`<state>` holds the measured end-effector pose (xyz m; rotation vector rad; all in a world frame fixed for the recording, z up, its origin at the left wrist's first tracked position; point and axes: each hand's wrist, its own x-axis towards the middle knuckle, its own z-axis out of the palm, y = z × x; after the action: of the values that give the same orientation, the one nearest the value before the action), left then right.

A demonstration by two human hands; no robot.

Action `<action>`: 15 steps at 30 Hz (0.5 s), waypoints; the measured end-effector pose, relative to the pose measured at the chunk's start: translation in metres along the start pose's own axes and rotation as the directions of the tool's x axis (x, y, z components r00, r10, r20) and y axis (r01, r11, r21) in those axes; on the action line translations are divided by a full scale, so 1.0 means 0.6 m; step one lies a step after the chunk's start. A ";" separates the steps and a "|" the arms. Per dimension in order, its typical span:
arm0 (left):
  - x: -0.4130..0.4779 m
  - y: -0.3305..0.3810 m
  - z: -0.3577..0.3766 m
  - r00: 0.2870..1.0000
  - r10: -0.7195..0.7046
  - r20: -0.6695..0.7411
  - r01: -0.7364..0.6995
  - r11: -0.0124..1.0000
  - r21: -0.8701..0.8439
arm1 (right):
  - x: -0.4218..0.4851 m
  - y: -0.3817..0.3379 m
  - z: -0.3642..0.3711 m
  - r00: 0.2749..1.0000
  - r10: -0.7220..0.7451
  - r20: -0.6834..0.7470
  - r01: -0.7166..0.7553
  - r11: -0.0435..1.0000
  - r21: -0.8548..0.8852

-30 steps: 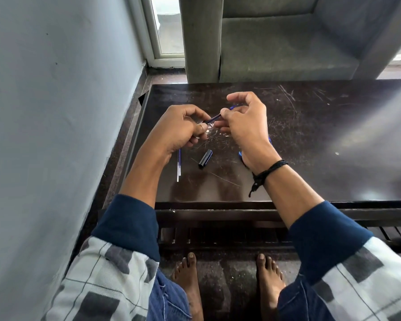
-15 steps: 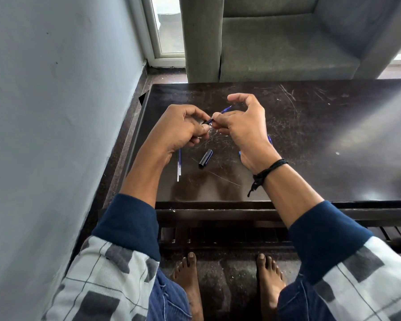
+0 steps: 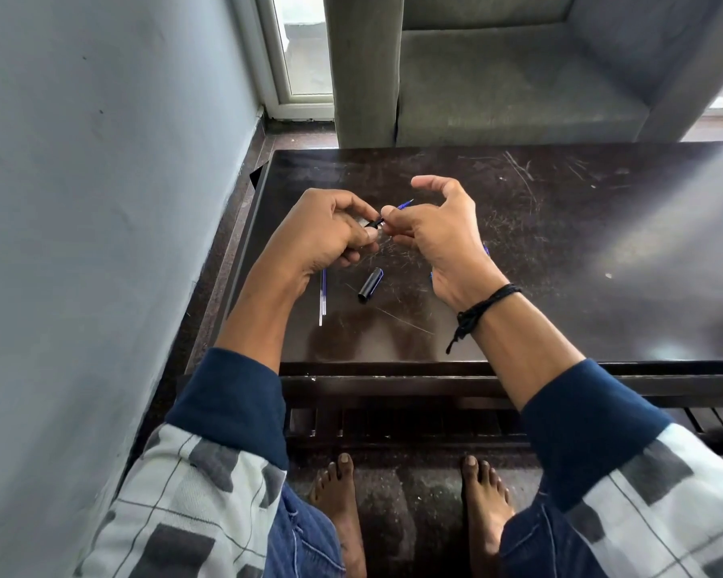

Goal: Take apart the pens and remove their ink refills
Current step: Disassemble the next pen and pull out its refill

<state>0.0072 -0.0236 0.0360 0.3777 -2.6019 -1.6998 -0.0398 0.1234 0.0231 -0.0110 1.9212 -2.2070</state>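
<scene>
Above a scratched table (image 3: 560, 252) by an armchair (image 3: 497, 77), left hand (image 3: 326, 235) and right hand (image 3: 443, 244) grips pinch a pen (image 3: 403, 204).

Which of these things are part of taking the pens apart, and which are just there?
Part of the job: left hand gripping the pen; right hand pinching its blue refill; loose refill and black cap on the table.
Just there: grey armchair, window, black wrist cord.

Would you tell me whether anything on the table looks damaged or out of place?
Only the table: its top is badly scratched and its far left corner looks chipped. The loose cap and refill fit the task.
</scene>
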 end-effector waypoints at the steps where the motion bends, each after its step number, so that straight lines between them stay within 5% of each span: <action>1: 0.000 0.000 0.000 1.000 0.003 0.001 -0.003 1.000 0.003 | 0.000 0.000 0.000 1.000 0.001 0.004 -0.001 1.000 -0.002; 15: 0.002 -0.007 0.003 0.998 0.063 -0.014 -0.063 0.997 0.050 | 0.004 0.006 -0.001 0.998 0.062 0.023 -0.062 0.998 -0.023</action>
<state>0.0066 -0.0239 0.0315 0.3050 -2.6199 -1.6092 -0.0418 0.1232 0.0193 0.0190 1.9071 -2.1367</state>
